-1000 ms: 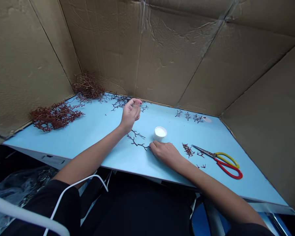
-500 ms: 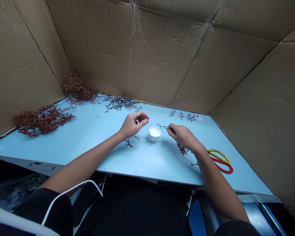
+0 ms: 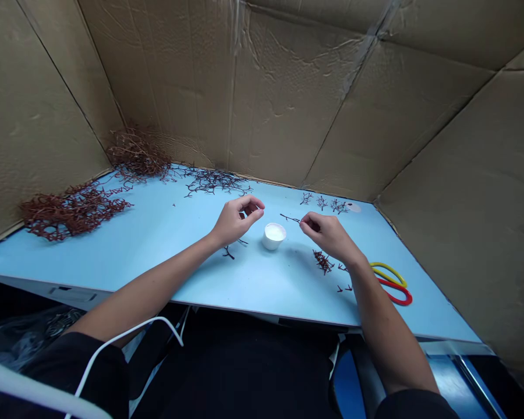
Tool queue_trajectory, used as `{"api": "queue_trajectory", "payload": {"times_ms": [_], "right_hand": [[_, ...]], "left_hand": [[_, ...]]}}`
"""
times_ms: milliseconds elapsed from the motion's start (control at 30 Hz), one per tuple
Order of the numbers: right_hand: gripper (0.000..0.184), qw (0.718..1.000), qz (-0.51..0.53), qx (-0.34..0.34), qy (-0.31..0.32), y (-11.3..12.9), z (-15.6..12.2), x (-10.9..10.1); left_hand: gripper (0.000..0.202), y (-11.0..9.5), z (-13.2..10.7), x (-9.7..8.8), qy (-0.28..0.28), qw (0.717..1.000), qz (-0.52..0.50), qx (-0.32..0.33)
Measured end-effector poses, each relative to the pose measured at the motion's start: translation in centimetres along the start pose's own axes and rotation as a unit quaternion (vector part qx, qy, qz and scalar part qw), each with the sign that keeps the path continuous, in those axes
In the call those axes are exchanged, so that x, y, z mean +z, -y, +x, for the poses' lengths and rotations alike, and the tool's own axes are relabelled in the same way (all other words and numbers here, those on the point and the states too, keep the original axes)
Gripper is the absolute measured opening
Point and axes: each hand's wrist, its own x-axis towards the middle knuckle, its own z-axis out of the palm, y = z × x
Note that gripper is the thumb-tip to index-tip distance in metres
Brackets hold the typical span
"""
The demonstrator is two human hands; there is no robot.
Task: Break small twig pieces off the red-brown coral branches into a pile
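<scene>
Dark, wiry and probably light and brittle, a twig (image 3: 289,218) is being pinched by its stem end in the right hand (image 3: 329,237) just above the white cup (image 3: 273,235), the left hand (image 3: 234,221) being held loosely curled, apparently empty.

Cup (image 3: 273,235) on table (image 3: 157,244); twig (image 3: 289,218) right of it, scissors (image 3: 392,284) farther right.

1. Nothing can be read anywhere in the view.
2. The cardboard walls (image 3: 288,87) along the back and side edges of the table (image 3: 157,244) show only creases and tape, with no print or marks.
3. The white cup (image 3: 273,235) near the middle of the table has no label or brand that can be made out.
4. The scissors (image 3: 393,282) near the right edge show no lettering on their red and yellow handles.
</scene>
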Motion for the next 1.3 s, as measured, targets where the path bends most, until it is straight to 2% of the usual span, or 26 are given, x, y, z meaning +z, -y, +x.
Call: {"api": "queue_trajectory", "payload": {"times_ms": [167,300,467,567,733,933,1133,1300], "right_hand": [[0.025,0.995,0.099,-0.017,-0.022,-0.2,0.6,2.1],[0.032,0.978,0.199,-0.023,-0.059,-0.4,0.8,3.4],[0.033,0.970,0.194,-0.056,-0.138,-0.4,0.8,3.6],[0.032,0.972,0.171,-0.054,-0.153,-0.5,0.8,3.5],[0.031,0.987,0.154,-0.006,-0.050,-0.9,1.1,3.4],[0.038,0.977,0.204,0.038,0.047,-2.0,1.6,3.1],[0.045,0.964,0.246,0.051,0.085,-3.1,2.0,3.4],[0.042,0.964,0.242,0.048,0.101,-3.4,2.0,3.4]], "left_hand": [[0.017,0.5,0.0,0.1,-0.020,0.999,0.028,-0.006],[0.022,0.6,0.0,0.1,0.003,0.998,0.059,-0.002],[0.029,0.4,-0.2,0.2,0.038,0.994,0.096,0.027],[0.021,0.5,-0.4,0.5,0.059,0.990,0.116,0.058],[0.013,1.1,-0.8,0.9,0.059,0.986,0.135,0.078],[0.016,1.9,-0.2,1.2,0.053,0.983,0.168,0.060],[0.009,1.6,1.0,2.0,0.122,0.967,0.210,0.078],[0.011,1.0,1.6,2.7,0.128,0.963,0.214,0.103]]}}
